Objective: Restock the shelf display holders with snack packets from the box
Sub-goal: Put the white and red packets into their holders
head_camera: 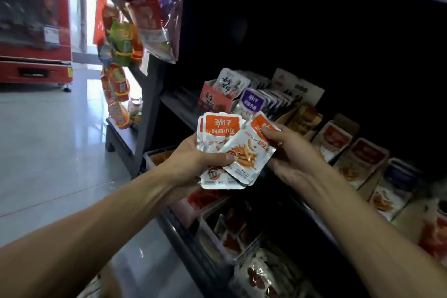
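While the dark, multi-tiered shop shelf (174, 106) fills the right side of the view, its angled row of cardboard display holders (362, 162) runs from upper left to lower right, each holder's open face tipped up toward the person. These holders lie beyond and to the right of both hands, so the right hand is the nearer one to them. Farthest back sits a pink-red cardboard holder (215, 98) with white packets standing in it, and just beside it a row of purple-and-white foil packets (254, 101).

In front of the shelf, the left hand (193, 159) grips a fanned stack of orange-and-white foil snack packets (217, 133), its thumb pressed across their lower front. That stack stands nearly upright, orange header at the top, long axis running top to bottom.

Smallest, the right hand (287, 155) pinches a single orange-and-white foil snack packet (249, 150) by its orange top edge. This packet overlaps the stack and is tilted, its long axis running from upper right to lower left, header pointing up and right toward the holders.

Judging by this, the single packet would have to travel rightward and away from the body, with its header kept uppermost, to drop into a holder. The supply box cannot be picked out with certainty.
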